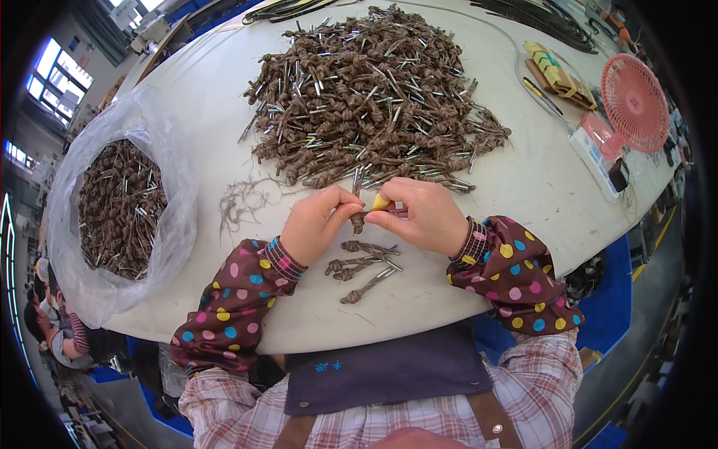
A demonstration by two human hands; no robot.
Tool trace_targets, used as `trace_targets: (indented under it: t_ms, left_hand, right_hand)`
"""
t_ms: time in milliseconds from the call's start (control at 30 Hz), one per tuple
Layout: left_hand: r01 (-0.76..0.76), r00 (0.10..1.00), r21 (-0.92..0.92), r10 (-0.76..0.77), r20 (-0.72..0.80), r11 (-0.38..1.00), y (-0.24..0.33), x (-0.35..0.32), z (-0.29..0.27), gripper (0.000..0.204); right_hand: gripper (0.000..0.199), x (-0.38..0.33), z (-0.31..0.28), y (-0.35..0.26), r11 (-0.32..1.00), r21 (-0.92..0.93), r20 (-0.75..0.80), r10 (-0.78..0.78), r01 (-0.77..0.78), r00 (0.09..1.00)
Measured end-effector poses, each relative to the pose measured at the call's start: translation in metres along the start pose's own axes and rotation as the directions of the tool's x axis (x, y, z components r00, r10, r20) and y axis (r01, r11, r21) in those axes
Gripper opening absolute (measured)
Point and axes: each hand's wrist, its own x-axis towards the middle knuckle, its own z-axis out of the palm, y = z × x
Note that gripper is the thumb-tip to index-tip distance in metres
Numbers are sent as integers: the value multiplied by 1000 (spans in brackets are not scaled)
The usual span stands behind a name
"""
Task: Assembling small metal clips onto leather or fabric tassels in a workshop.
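My left hand pinches a knotted brown cord with metal ends, held upright over the table. Close beside it, my right hand is closed, its fingertips at the cord's knot. Something yellow covers or sits at a right fingertip. A thin purplish piece shows under the right fingers, too hidden to name. Several more knotted cords with metal ends lie loose just below my hands. Beyond them rises a large heap of the same knotted cords.
A clear plastic bag full of knotted cords stands at the left. Loose brown threads lie near it on the white table. At the right are a pink fan, a white power strip and a yellow bundle.
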Motion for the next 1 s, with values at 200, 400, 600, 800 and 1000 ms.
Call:
trace_targets:
  t_ms: [200,400,600,800,1000]
  left_hand:
    - [-75,997,36,75,3,997,-1,1,0,7]
    - [-95,995,51,94,30,994,1,0,-1,7]
    - [-97,995,51,95,38,994,1,0,0,6]
    - [-94,994,31,92,62,995,1,-1,0,6]
    - [112,992,-178,-99,81,978,4,2,-4,8]
  right_hand:
    - [27,1,-3,-4,1000,-10,23,6,-6,1000]
    - [28,3,-8,-5,991,86,93,98,-106,991]
    - [29,3,-7,-4,986,78,136,135,-146,981]
    - [25,4,-6,-5,994,69,139,78,-89,987]
    - [26,3,-8,0,916,310,142,219,-254,965]
